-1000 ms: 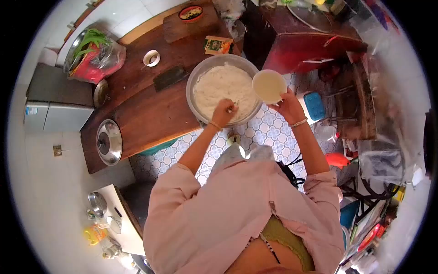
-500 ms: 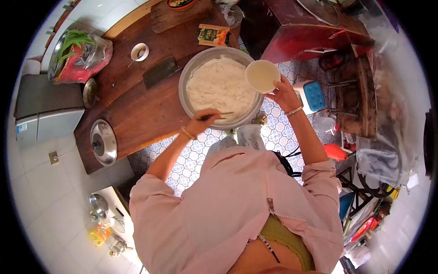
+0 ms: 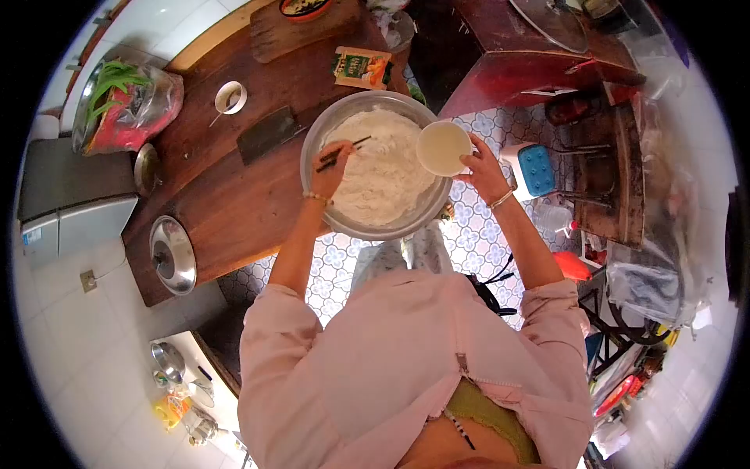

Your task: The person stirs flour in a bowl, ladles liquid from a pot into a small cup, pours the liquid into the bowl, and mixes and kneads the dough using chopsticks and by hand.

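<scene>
A wide metal basin [image 3: 315, 125] holds pale flour [image 3: 383, 172] with a rough, ridged surface. Over the basin's left side, my left hand [image 3: 332, 168] is closed round dark chopsticks [image 3: 362, 141], whose tips point right above the flour. My right hand [image 3: 484, 170] grips a round bowl [image 3: 444, 148] of pale, cloudy liquid by its right side. That bowl sits over the basin's right rim and looks close to level. The fingers of my left hand partly cover the chopsticks.
On the wooden table [image 3: 203, 203] are a cleaver-like dark blade [image 3: 267, 134], a small white cup [image 3: 230, 98], a printed packet [image 3: 362, 68], a metal lid [image 3: 173, 255] and a bag of greens [image 3: 133, 109]. A blue-topped stool [image 3: 536, 170] stands at the right.
My left hand has moved from the basin's near edge to its left side with the chopsticks. My right hand still holds the bowl by the right rim. The view has shifted slightly.
</scene>
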